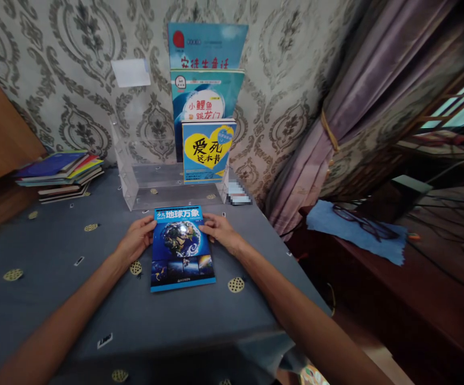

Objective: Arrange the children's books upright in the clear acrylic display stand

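A blue book with a globe on its cover [182, 251] is held face up over the table, its title toward the far side. My left hand [137, 238] grips its left edge, and my right hand [221, 232] grips its upper right edge with the thumb on the cover. Just beyond stands a clear acrylic book stand [131, 179]. On the stand's right side are a book with a yellow heart [204, 152], a teal book [207, 88] behind it and a taller blue book [207, 45] at the back.
A stack of books [61, 174] lies at the table's far left. Beside the stand's right end is a small blurred item [237, 192]. Right of the table, a dark red cabinet [376, 289] carries glasses [366, 222] on a blue cloth [328, 224]. A purple curtain [316, 149] hangs behind.
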### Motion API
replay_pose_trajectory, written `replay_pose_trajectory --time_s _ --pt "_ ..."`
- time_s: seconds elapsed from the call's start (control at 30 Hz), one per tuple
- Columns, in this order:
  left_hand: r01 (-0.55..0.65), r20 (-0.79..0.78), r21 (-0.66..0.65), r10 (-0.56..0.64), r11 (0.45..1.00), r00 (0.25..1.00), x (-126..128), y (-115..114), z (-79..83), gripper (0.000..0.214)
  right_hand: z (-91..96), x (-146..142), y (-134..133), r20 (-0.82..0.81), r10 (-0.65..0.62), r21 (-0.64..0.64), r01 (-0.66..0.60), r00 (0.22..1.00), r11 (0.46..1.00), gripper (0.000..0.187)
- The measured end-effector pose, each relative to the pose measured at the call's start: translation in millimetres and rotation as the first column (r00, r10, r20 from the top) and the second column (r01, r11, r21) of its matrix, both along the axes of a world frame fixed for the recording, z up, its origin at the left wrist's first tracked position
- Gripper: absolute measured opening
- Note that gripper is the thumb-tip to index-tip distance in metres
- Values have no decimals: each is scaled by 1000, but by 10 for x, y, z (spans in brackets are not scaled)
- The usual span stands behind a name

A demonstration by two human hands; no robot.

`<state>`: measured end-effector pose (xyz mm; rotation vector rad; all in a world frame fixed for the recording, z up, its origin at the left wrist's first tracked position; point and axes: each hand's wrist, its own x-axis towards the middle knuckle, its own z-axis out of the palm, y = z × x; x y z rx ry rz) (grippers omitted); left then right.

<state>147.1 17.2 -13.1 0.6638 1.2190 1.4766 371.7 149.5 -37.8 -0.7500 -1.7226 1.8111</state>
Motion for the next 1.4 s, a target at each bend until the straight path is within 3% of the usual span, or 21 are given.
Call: replay_pose_trajectory --time_s 0.2,0.5,0.67,0.77,0.83,0.9,1.0,1.07,1.13,1.27,1.4 --pt "40 -25 2 -40 999 999 -5 5 -24 29 39 17 -1 -69 -66 -94 59 995 994 38" --pt "6 -76 -2 -6 1000 997 13 23 -50 37 70 30 -35 -109 -18 -176 -2 994 984 31" --pt "-11 -190 -19 8 1000 982 -3 60 -89 48 101 22 -54 -40 32 -209 -40 999 977 36" --pt "43 -358 -23 -49 999 933 -90 150 -77 52 118 27 -58 5 61 -139 -60 998 989 30" --pt "101 -543 -23 -97 995 834 -170 247 -45 49 114 35 -36 68 -1 7 1 998 1000 23" --pt "155 -745 -45 -136 987 653 -226 343 1 42 99 45 4 138 -74 166 51 988 985 16" --pt "103 -965 -111 -132 988 228 -159 401 88 36 74 57 70 189 -140 292 80 972 953 9" --pt "36 -990 -124 -121 992 -74 25 354 150 36 62 57 105 182 -184 340 114 966 934 11" --pt "41 -955 -149 -133 988 -267 303 258 206 35 52 52 129 166 -230 381 153 959 912 12" --pt "111 -898 -248 -186 962 -398 899 61 284 35 14 60 144 127 -272 390 204 954 898 14" --pt "59 -851 -304 -243 951 -466 1219 2 320 35 -47 133 133 25 -191 320 173 981 932 17"
